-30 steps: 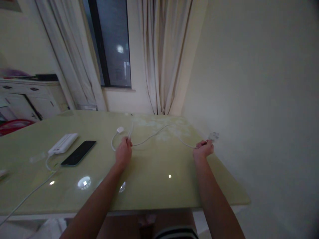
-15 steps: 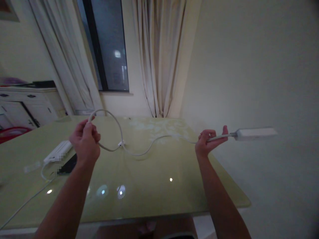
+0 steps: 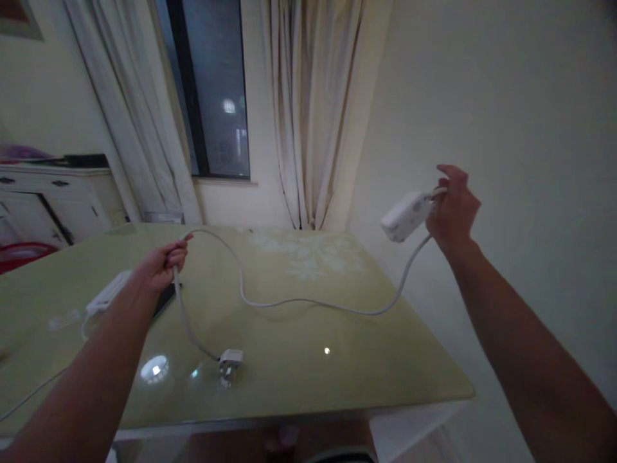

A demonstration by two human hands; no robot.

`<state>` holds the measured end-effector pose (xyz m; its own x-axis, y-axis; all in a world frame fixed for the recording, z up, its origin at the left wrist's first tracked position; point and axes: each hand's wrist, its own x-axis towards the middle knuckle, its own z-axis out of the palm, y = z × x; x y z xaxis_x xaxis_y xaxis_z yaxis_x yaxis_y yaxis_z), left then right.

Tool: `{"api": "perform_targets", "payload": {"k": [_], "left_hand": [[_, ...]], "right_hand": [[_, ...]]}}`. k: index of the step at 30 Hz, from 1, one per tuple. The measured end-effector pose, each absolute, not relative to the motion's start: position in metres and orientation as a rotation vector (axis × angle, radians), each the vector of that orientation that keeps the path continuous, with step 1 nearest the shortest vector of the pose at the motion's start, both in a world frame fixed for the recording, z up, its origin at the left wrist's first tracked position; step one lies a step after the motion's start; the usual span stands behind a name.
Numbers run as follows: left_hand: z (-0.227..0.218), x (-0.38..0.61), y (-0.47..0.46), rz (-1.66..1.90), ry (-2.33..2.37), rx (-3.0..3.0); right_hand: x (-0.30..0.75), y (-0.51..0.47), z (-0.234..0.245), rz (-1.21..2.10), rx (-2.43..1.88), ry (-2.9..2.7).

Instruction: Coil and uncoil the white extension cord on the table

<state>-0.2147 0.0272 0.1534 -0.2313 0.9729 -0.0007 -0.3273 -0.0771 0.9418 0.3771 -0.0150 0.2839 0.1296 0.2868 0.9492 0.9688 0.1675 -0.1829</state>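
A white power strip (image 3: 407,215) hangs tilted in the air on the right, its sockets partly showing. Fingers of my right hand (image 3: 453,209) are closed round its cord close to where it enters the strip. The white power cord (image 3: 308,301) sags from there across to my left hand (image 3: 166,262), which is closed on it above the left part of the table. Below that hand a length of cord runs down to a white plug (image 3: 231,359), whose metal prongs point toward me.
Behind my left forearm a second white power strip (image 3: 108,292) lies on the glossy green table (image 3: 299,360), beside a dark flat object (image 3: 164,302). Another thin cord (image 3: 36,391) crosses the left edge. A wall (image 3: 520,128) rises along the right side.
My right hand has moved up and turned over, so the strip swung from pointing right to hanging left of it. My left hand lowered slightly; the plug end now dangles nearer to me.
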Motion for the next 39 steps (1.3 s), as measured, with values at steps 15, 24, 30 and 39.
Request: {"api": "perform_targets", "payload": {"k": [15,24,30,39], "left_hand": [[-0.014,-0.204,-0.052,0.611,1.55,2.432],[0.005,-0.155,-0.048,0.88,1.669,2.217],[0.012,-0.114,-0.024,1.194,1.629,1.927],[0.048,-0.076,-0.032,1.22,1.455,1.608]], "right_hand": [[0.304,0.028,0.232,1.244,-1.323,-1.382],[0.239,0.103,0.275,-0.174,-1.184,-1.489],[0.227,0.11,0.268,-0.658,-1.184,-1.849],[0.19,0.045,0.087,-0.261,-1.396,-1.563]]}}
